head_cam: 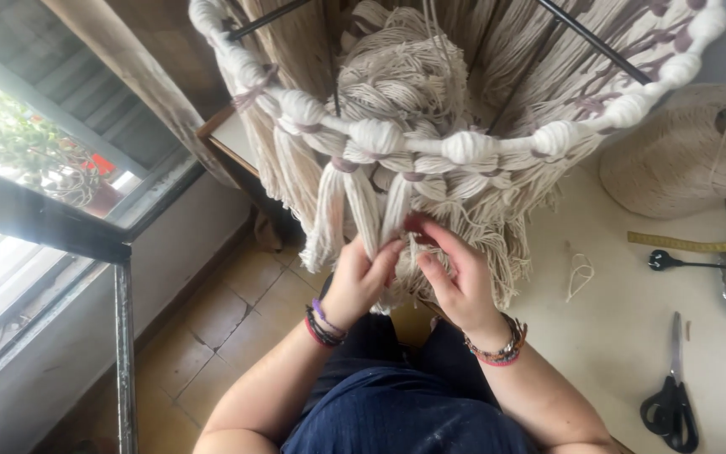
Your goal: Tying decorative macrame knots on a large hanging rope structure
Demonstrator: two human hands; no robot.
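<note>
Knotting cream cord tassels (363,214) hanging just below the wrapped hoop (464,145), left hand (356,282) and right hand (457,282) both pinching strands under that hoop; likely needing next a firm tightening pull, scissors (672,395) lying well right of it.

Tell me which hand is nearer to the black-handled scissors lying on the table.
Right. The right hand works at the cream cord tassels, on the side toward the scissors at the lower right of the table. The left hand sits beyond it, farther from them.
</note>
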